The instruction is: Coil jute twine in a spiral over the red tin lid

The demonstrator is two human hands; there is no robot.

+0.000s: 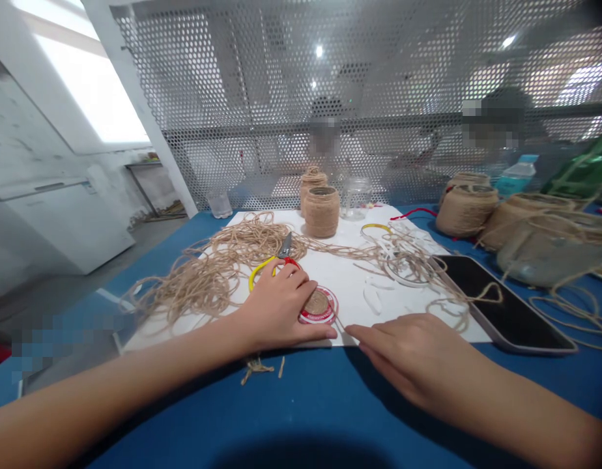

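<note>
A round red-and-white disc (336, 305) lies on the white paper, with a coil of brown twine (317, 302) covering its middle. My left hand (279, 303) holds the disc from its left side, thumb along the near edge and fingers over the far edge. Just right of it, my right hand (408, 348) pinches a thin strand of twine (341, 324) that runs to the disc's edge. Beyond my left fingers lie scissors (285, 246) with yellow and red handles, their blades pointing away. A loose heap of twine (203, 280) spreads to the left.
Twine-wrapped jars (322, 212) stand at the back, near a clear glass jar (356, 198). More wrapped jars (466, 210) and a bottle (518, 176) crowd the right. A phone (506, 303) lies right of the paper. A perforated metal screen (262, 98) rises behind the blue table (301, 404).
</note>
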